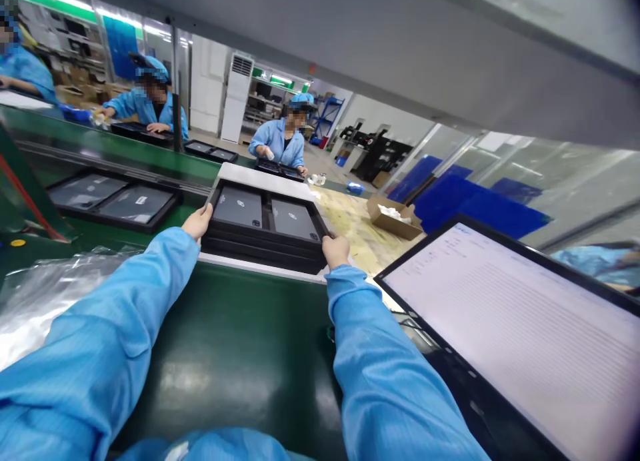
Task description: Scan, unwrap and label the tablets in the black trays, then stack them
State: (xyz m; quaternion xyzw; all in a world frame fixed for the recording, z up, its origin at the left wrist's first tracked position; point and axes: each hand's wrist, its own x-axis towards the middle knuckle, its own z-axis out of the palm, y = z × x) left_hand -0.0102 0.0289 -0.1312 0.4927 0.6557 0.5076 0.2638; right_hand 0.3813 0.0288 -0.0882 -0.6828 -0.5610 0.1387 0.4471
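Observation:
A stack of black trays (260, 244) stands in front of me on a white board (270, 181). In the top tray lie two dark tablets (237, 206), side by side, backs up, each with a camera at one corner. My left hand (199, 222) grips the top tray's left end, and my right hand (336, 250) grips its right end. The fingers of both hands curl round the rim and are partly hidden behind it. Whether the top tray is lifted off those below I cannot tell.
Another black tray with two tablets (137, 203) lies at left on the green surface. Clear plastic bags (55, 294) are nearer me. A monitor (520, 328) fills the right side. An open cardboard box (395, 218) sits beyond. Several co-workers in blue sit across; a shelf (450, 41) hangs overhead.

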